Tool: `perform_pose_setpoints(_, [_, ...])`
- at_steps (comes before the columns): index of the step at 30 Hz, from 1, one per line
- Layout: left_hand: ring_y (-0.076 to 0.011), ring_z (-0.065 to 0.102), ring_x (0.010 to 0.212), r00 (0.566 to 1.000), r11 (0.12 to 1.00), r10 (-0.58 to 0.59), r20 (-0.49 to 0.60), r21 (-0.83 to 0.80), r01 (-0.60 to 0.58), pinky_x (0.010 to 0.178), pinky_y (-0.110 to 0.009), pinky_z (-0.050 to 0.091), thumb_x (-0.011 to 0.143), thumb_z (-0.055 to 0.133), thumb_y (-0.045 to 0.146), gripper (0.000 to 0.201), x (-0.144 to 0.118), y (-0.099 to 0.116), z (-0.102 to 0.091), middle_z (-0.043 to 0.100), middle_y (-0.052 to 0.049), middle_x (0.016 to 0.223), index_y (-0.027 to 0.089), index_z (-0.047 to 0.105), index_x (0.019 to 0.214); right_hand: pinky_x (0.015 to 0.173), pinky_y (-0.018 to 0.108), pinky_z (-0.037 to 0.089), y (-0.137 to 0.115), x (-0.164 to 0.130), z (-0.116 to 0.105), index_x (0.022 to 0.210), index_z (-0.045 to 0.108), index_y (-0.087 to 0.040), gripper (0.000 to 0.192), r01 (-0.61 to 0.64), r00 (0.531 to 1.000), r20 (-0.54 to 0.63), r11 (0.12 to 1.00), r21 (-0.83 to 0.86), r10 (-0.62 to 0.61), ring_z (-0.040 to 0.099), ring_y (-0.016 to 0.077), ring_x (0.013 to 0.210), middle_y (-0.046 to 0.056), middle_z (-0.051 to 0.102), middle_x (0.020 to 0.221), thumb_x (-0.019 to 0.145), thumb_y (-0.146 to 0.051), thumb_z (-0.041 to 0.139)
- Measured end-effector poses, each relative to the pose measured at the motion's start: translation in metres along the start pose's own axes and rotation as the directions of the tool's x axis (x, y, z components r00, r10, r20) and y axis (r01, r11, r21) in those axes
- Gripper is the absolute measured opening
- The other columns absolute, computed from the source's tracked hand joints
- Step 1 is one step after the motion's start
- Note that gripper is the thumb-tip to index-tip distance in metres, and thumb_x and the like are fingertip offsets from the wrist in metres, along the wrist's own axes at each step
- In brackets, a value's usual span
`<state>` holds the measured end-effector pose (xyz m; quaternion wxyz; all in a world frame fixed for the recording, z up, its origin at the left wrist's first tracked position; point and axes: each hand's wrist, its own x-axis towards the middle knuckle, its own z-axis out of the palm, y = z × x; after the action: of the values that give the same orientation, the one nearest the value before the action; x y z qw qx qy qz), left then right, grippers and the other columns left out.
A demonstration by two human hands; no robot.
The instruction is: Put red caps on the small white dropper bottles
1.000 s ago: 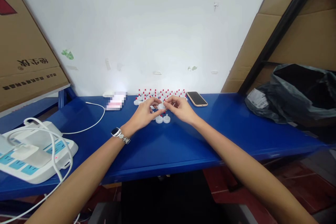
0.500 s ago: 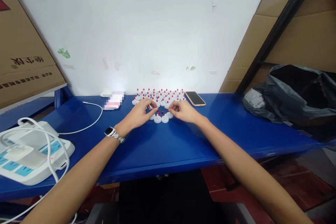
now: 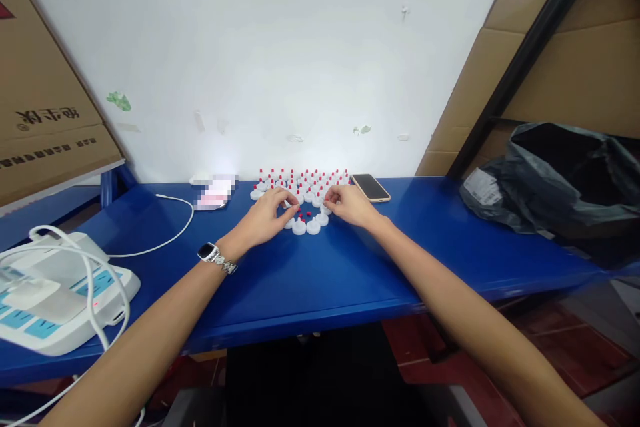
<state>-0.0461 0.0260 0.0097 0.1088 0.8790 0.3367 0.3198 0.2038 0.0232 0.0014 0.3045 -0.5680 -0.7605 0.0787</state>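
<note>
Several small white caps with red tips (image 3: pixel 304 180) stand in rows at the back of the blue table (image 3: pixel 320 273). In front of them lie three loose white caps (image 3: pixel 306 227) and a few tiny red pieces (image 3: pixel 303 215). My left hand (image 3: pixel 265 219), a watch on its wrist, rests just left of the loose caps, thumb and forefinger pinched on a small white piece. My right hand (image 3: pixel 354 205) reaches to the right front edge of the rows, its fingertips closed on a white cap there.
A phone (image 3: pixel 371 187) lies right of the caps, and a black plastic bag (image 3: pixel 560 180) lies further right. A white power strip with cables (image 3: pixel 55 293) is at the near left. Cardboard boxes (image 3: pixel 45 113) lean at both sides.
My hands, joined on one white cap a second ago, have parted. The left sank beside the loose caps and the right moved to the rows. More loose caps and red pieces now show between them.
</note>
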Motion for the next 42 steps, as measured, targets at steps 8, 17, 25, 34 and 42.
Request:
perform_pose_setpoints(8, [-0.0234,0.058,0.107,0.986,1.000,0.006,-0.166,0.021,-0.003,0.092,-0.041,0.047,0.094,0.054,0.042,0.034,-0.001,0.007,0.000,0.063,-0.009,0.120,0.021,0.056,0.120,0.065,0.028,0.045,-0.029,-0.001,0.001,0.084,0.060,-0.018,0.023,0.101,0.984,-0.176,0.810,0.578,0.002,0.063,0.0156,0.069,0.005,0.069,0.076,0.081,-0.039,0.066])
perform_pose_setpoints(17, [-0.0177,0.062,0.095,0.985,0.995,0.047,-0.163,-0.084,-0.061,0.080,-0.032,0.050,0.094,0.057,0.040,0.033,0.001,0.007,0.002,0.067,-0.007,0.109,0.020,0.056,0.120,0.059,0.026,0.036,-0.049,0.001,0.017,0.078,0.047,-0.021,0.034,0.089,0.994,-0.095,0.876,0.473,-0.050,0.048,0.0120,0.061,-0.004,0.052,0.065,0.092,-0.052,0.050])
perform_pose_setpoints(25, [-0.0150,0.060,0.078,0.979,0.996,0.066,-0.194,-0.047,-0.076,0.072,-0.029,0.048,0.094,0.057,0.036,0.037,-0.001,0.008,-0.001,0.063,-0.002,0.089,0.022,0.053,0.128,0.060,0.028,0.030,-0.065,0.008,0.016,0.068,0.041,-0.020,0.047,0.154,0.988,-0.074,0.909,0.387,-0.136,0.041,0.0126,0.061,-0.003,0.041,0.061,0.099,-0.055,0.030])
perform_pose_setpoints(34, [-0.0135,0.055,0.068,0.997,0.955,-0.035,-0.071,-0.295,0.013,0.063,-0.027,0.046,0.095,0.050,0.052,0.037,0.004,0.015,-0.001,0.063,-0.003,0.085,0.019,0.061,0.106,0.059,0.028,0.029,-0.067,-0.005,0.013,0.068,0.039,-0.020,0.050,0.201,0.977,-0.142,0.910,0.361,-0.160,0.038,0.0119,0.060,-0.003,0.039,0.061,0.098,-0.059,0.030])
perform_pose_setpoints(42, [-0.0124,0.044,0.054,0.975,0.645,-0.131,0.178,-0.732,0.220,0.056,-0.028,0.041,0.092,0.044,0.062,0.050,0.010,0.022,-0.002,0.045,0.002,0.057,0.019,0.052,0.069,0.061,0.029,0.033,-0.078,-0.013,0.007,0.069,0.040,-0.021,0.050,0.263,0.956,-0.211,0.918,0.296,-0.206,0.042,0.0135,0.060,0.000,0.046,0.063,0.099,-0.058,0.028])
